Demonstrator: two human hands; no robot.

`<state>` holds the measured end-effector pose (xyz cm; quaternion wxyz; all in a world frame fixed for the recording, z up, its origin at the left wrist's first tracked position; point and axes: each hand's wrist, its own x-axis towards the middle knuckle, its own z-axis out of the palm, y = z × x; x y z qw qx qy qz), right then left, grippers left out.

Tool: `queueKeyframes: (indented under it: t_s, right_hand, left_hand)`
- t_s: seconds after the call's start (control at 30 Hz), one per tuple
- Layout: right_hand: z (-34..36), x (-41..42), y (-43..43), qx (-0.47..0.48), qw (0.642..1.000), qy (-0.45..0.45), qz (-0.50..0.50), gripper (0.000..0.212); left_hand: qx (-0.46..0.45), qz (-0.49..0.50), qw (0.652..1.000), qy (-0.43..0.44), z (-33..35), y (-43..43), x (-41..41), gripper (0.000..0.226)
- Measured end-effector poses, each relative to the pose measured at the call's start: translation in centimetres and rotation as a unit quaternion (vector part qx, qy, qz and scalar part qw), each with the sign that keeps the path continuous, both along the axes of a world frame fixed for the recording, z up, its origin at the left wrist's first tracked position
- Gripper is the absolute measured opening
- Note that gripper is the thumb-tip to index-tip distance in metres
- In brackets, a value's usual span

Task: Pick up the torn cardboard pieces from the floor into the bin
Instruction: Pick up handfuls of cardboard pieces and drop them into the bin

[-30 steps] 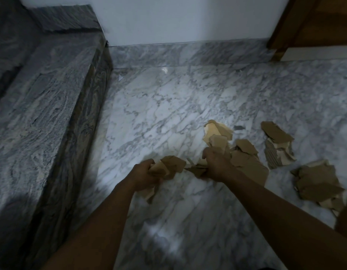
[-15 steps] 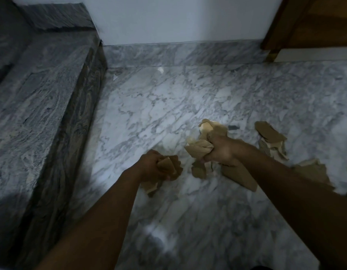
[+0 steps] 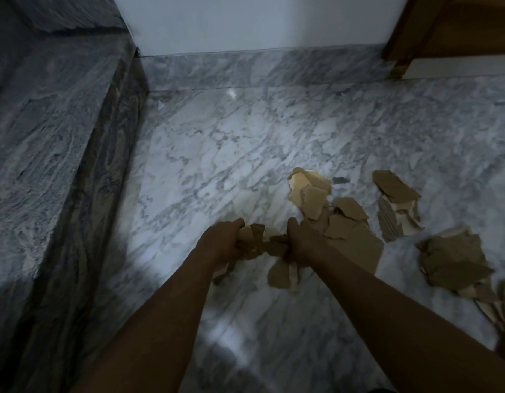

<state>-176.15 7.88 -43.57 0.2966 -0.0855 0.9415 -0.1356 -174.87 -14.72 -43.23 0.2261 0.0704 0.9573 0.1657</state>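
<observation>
Left hand (image 3: pixel 221 242) and right hand (image 3: pixel 303 245) each clutch a bunch of torn cardboard pieces (image 3: pixel 353 242) low over the floor (image 3: pixel 217 154); loose scraps lie farther from the stone step (image 3: pixel 61 165). Squeeze handfuls tight before lifting; bin out of view

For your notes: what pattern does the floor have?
The floor is white marble with grey veins; see the head view.

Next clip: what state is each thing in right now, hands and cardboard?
left hand: grips cardboard scraps.
right hand: grips cardboard scraps too.
nearest pile: on the floor, beside the right hand.
middle pile: on the floor, untouched.
rightmost pile: on the floor, untouched.
bin: not in view.
</observation>
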Motion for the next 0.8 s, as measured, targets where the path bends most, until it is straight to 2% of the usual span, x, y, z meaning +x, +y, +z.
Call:
queueKeyframes:
  t_s: [0.07, 0.17, 0.33, 0.4, 0.47, 0.57, 0.67, 0.7, 0.73, 0.8]
  right_hand:
    - [-0.1, -0.1, 0.0, -0.017, 1.0, 0.001, -0.012, 0.058]
    - [-0.3, 0.1, -0.1, 0.021, 1.0, 0.019, 0.013, 0.038]
    - [-0.3, 0.9, -0.1, 0.015, 0.999, 0.035, 0.005, 0.036]
    - [-0.2, 1.0, 0.1, -0.005, 0.999, 0.035, 0.001, 0.033]
    - [0.3, 0.9, 0.5, -0.031, 0.999, 0.03, 0.006, 0.03]
    - [1.7, 0.1, 1.2, -0.108, 0.993, 0.01, -0.055, 0.039]
    - [3.5, -0.9, 1.8, -0.217, 0.966, 0.01, -0.137, 0.04]
    - [4.0, -1.2, 1.9, -0.242, 0.957, 0.016, -0.158, 0.051]
    - [4.5, -1.7, 2.0, -0.25, 0.954, 0.021, -0.166, 0.061]
    - [5.4, -2.3, 2.0, -0.257, 0.954, 0.019, -0.151, 0.058]
  left_hand:
    - [0.01, -0.002, 1.0, -0.001, 0.0, -0.1, 0.0, 0.049]
    - [0.015, 0.009, 1.0, 0.021, 0.2, 0.0, 0.2, 0.049]
    - [-0.008, 0.019, 1.0, 0.011, 0.5, 0.3, 0.6, 0.05]
    - [0.029, 0.044, 0.999, -0.005, 1.0, 0.4, 0.6, 0.046]
    - [0.103, 0.128, 0.986, -0.005, 2.3, 0.2, 0.5, 0.051]
    - [0.205, 0.235, 0.95, 0.016, 4.1, -1.0, -0.1, 0.063]
    - [0.284, 0.274, 0.919, 0.011, 5.0, -2.9, -0.7, 0.055]
    - [0.309, 0.274, 0.911, -0.003, 5.3, -3.5, -0.7, 0.05]
    - [0.317, 0.256, 0.913, -0.027, 5.9, -3.8, -0.4, 0.043]
    - [0.261, 0.217, 0.937, -0.086, 6.1, -4.6, 0.4, 0.036]
